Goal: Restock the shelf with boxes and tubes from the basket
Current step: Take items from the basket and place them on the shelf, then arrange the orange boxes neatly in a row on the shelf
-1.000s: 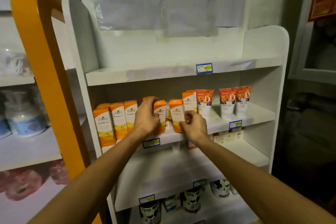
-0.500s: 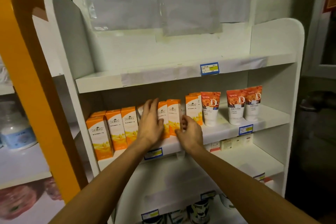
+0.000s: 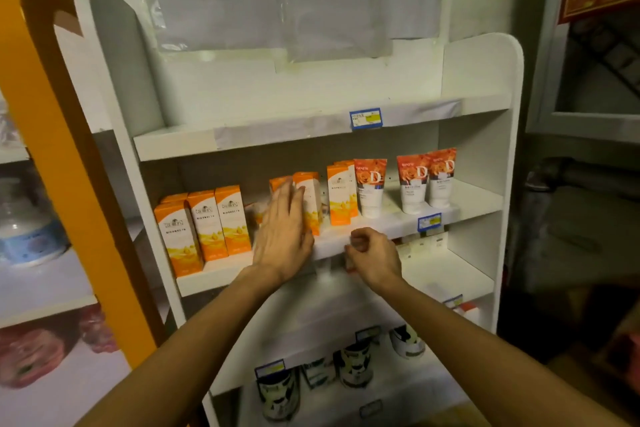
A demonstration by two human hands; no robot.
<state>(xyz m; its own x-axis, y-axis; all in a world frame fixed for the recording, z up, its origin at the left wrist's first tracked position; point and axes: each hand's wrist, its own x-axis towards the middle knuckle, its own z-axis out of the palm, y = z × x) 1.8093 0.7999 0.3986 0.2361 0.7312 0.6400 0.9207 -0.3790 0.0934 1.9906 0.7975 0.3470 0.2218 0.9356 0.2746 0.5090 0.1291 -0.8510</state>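
White shelf unit (image 3: 485, 87) with the middle shelf (image 3: 478, 198) in use. Its front lip runs from the left upright to the right side panel; bare board lies right of the tubes (image 3: 424, 180) and in a gap between the left group of three orange boxes (image 3: 204, 229) and the boxes at centre. The left hand (image 3: 284, 239) is spread flat, fingers extended, against the centre boxes (image 3: 311, 201), which tilt slightly; motion blur hides whether it grips any. The right hand (image 3: 375, 255) is loosely curled at the shelf lip, just below the boxes, holding nothing visible. Further orange boxes (image 3: 341, 194) stand upright beside a white tube with an orange top (image 3: 370, 184). A blue price tag (image 3: 429, 221) sits on the lip. An orange panel (image 3: 69, 149) bounds the unit on the left.
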